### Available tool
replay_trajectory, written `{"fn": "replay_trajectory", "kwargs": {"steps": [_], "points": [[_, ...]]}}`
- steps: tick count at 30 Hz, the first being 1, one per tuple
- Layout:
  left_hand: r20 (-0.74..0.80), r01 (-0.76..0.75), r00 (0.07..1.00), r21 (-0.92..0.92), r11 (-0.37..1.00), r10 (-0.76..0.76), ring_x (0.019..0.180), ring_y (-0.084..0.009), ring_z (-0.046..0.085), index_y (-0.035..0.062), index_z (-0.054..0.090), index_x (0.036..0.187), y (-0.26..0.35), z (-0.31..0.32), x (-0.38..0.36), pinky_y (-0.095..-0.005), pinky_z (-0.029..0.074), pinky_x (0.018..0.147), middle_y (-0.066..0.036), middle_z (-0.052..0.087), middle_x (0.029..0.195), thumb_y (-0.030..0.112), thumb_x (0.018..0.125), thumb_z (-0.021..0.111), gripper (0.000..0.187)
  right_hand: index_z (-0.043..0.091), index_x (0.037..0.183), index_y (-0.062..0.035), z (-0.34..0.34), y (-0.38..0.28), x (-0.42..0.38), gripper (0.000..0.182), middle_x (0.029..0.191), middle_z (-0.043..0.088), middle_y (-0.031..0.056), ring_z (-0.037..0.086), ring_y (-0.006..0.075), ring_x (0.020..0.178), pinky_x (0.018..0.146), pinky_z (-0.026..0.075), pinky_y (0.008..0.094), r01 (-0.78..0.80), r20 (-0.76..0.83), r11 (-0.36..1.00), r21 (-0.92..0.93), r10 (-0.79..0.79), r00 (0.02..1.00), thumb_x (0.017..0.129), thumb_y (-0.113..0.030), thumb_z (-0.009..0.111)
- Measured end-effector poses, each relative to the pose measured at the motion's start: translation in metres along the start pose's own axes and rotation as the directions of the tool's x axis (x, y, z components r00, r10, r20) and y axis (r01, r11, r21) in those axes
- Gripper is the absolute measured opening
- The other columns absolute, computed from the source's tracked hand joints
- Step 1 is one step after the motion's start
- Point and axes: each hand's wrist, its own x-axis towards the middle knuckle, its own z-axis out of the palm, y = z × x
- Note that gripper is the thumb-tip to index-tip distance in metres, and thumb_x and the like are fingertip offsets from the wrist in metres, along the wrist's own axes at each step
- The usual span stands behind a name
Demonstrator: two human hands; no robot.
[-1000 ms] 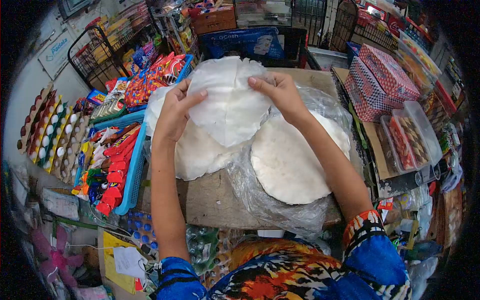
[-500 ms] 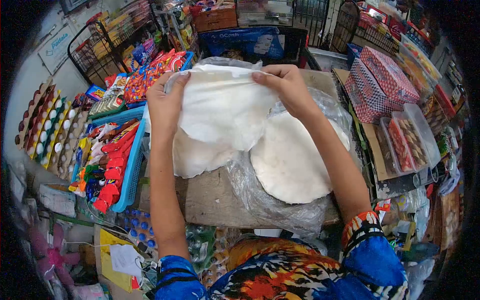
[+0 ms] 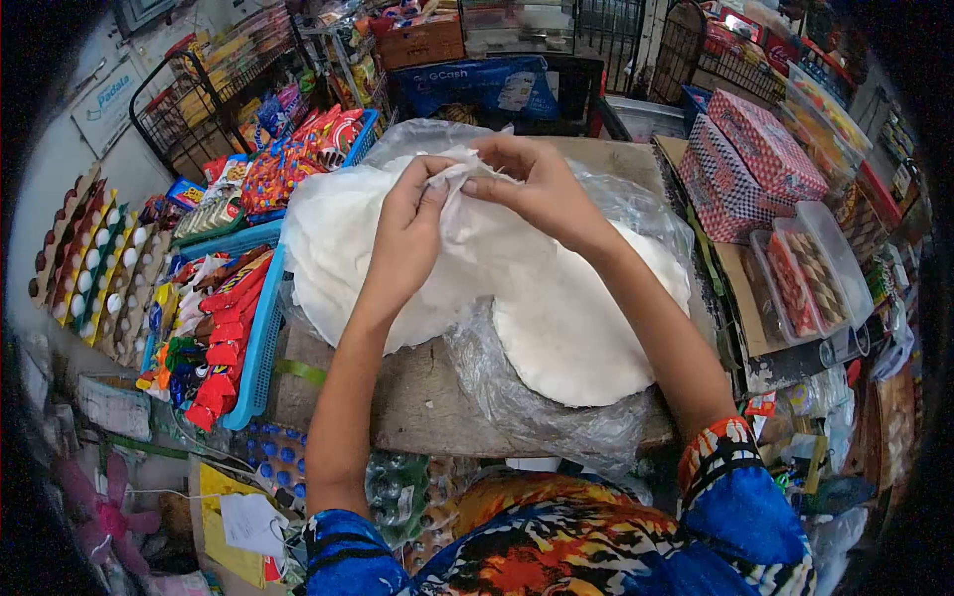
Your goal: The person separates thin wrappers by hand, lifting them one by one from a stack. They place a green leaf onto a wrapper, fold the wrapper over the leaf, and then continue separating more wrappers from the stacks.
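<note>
Both hands are at the far middle of the board, pinching the edge of a thin white spring roll wrapper (image 3: 467,233). My left hand (image 3: 409,230) has thumb and fingertips closed on the bunched edge. Close beside it, my right hand (image 3: 542,189) pinches the same gathered part. The sheet hangs toward me in folds. Under and left of it lie more loose white wrappers (image 3: 333,238), partly overlapping. To the right, a round stack of wrappers (image 3: 576,338) rests on crumpled clear plastic (image 3: 497,372).
The worn wooden board (image 3: 407,402) carries the wrappers. On the left stand a blue basket of candy packs (image 3: 260,348) and trays of eggs (image 3: 99,263). Checkered boxes (image 3: 755,164) and a clear tub of rolled snacks (image 3: 810,273) line the right side.
My hands have come together from far apart, and the wrapper stretched between them is now gathered into folds. The left hand moved right; the loose wrappers on the left are more exposed.
</note>
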Motion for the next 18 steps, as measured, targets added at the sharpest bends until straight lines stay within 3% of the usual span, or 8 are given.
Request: {"fn": "replay_trajectory", "kwargs": {"steps": [1,2,3,5,8,12,13,18], "points": [[-0.001,0.051,0.999,-0.087,0.995,-0.051,0.085,-0.0064,0.052,0.0031,0.056,0.101,0.005,0.002,-0.001,-0.0207,0.042,0.074,-0.004,0.060,0.094,0.013,0.097,0.045,0.015,0.068,0.097,0.0007,0.000,-0.001,0.001,0.029,0.085,0.066,0.0079,0.056,0.0096,0.076,0.066,0.046,0.0260,0.081,0.016,0.997,-0.013,-0.081,0.997,0.080,-0.022,0.071],[0.016,0.132,0.991,-0.235,0.963,-0.132,0.084,-0.0061,0.053,0.0029,0.056,0.100,0.008,0.001,-0.001,-0.0207,0.043,0.072,-0.003,0.060,0.093,0.017,0.095,0.054,0.016,0.068,0.097,0.0007,0.000,-0.003,0.000,0.029,0.085,0.066,0.0079,0.056,0.0096,0.076,0.066,0.046,0.0260,0.082,0.016,0.997,-0.014,-0.082,0.997,0.080,-0.022,0.071],[0.014,0.131,0.991,-0.234,0.963,-0.132,0.084,-0.0061,0.053,0.0029,0.056,0.100,0.013,0.000,-0.001,-0.0207,0.043,0.072,-0.003,0.060,0.093,0.017,0.095,0.054,0.016,0.068,0.095,0.0014,0.001,-0.013,-0.003,0.028,0.081,0.066,0.0067,0.055,0.0092,0.071,0.063,0.045,0.0263,0.043,-0.016,0.999,0.001,-0.043,0.999,0.079,-0.021,0.071],[-0.059,0.124,0.990,-0.058,0.991,-0.128,0.079,-0.0062,0.054,0.0019,0.059,0.094,0.021,-0.003,-0.001,-0.0211,0.044,0.069,-0.002,0.062,0.086,0.020,0.089,0.065,0.020,0.068,0.093,0.0021,0.002,-0.028,-0.005,0.026,0.077,0.065,0.0055,0.054,0.0089,0.067,0.061,0.045,0.0265,0.005,-0.044,1.000,0.017,-0.004,0.999,0.079,-0.020,0.071],[-0.037,0.107,0.994,0.034,0.994,-0.106,0.072,-0.0065,0.055,0.0003,0.064,0.087,0.030,-0.006,-0.002,-0.0216,0.044,0.066,0.000,0.063,0.078,0.019,0.081,0.074,0.022,0.069,0.087,0.0034,0.002,-0.041,-0.006,0.024,0.069,0.065,0.0036,0.053,0.0087,0.062,0.058,0.044,0.0266,-0.044,-0.056,0.997,0.060,0.048,0.997,0.079,-0.019,0.071],[-0.130,0.050,0.991,0.041,0.998,-0.044,0.069,-0.0062,0.056,0.0021,0.067,0.085,0.025,-0.009,0.000,-0.0207,0.045,0.065,0.001,0.065,0.079,0.012,0.081,0.073,0.012,0.069,0.083,0.0039,0.005,-0.042,-0.005,0.023,0.067,0.065,0.0052,0.053,0.0080,0.060,0.056,0.043,0.0259,0.082,-0.141,0.992,-0.100,-0.095,0.985,0.079,-0.019,0.070],[-0.180,0.018,0.984,0.125,0.992,0.004,0.069,-0.0057,0.055,0.0016,0.068,0.086,0.023,-0.015,0.001,-0.0203,0.044,0.064,0.001,0.064,0.079,0.011,0.080,0.072,0.012,0.068,0.082,0.0039,0.004,-0.040,-0.004,0.023,0.067,0.065,0.0060,0.053,0.0076,0.060,0.056,0.043,0.0256,0.094,-0.161,0.982,-0.165,-0.121,0.980,0.079,-0.019,0.070],[-0.360,-0.036,0.923,0.268,0.963,0.134,0.070,-0.0050,0.053,0.0012,0.068,0.086,-0.016,-0.058,0.016,-0.0196,0.041,0.063,0.001,0.064,0.078,0.009,0.080,0.071,0.010,0.069,0.081,0.0038,-0.023,-0.016,0.007,0.023,0.068,0.065,0.0062,0.053,0.0082,0.060,0.055,0.042,0.0258,-0.048,-0.267,0.998,-0.034,0.038,0.963,0.078,-0.019,0.071]]}}
